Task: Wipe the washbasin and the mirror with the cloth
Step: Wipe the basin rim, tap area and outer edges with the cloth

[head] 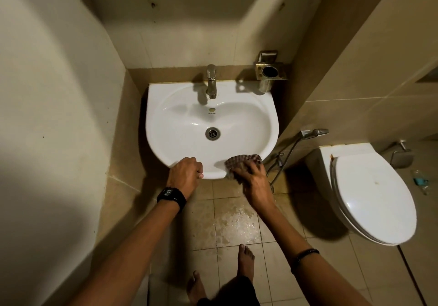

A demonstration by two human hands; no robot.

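The white washbasin [180,106] hangs on the tiled back wall, with a metal tap [211,82] at its rear and a drain [212,133] in the bowl. My right hand [251,177] presses a brown checked cloth [241,160] onto the basin's front right rim, fingers spread over it. My left hand [186,175], with a black watch on the wrist, grips the front rim left of the cloth, fingers curled over the edge. The mirror is not in view.
A metal holder with a cup [270,71] is fixed on the wall right of the tap. A spray hose [308,135] hangs beside the white toilet [369,196] at the right. The floor tiles [234,220] under the basin are wet. My bare feet stand below.
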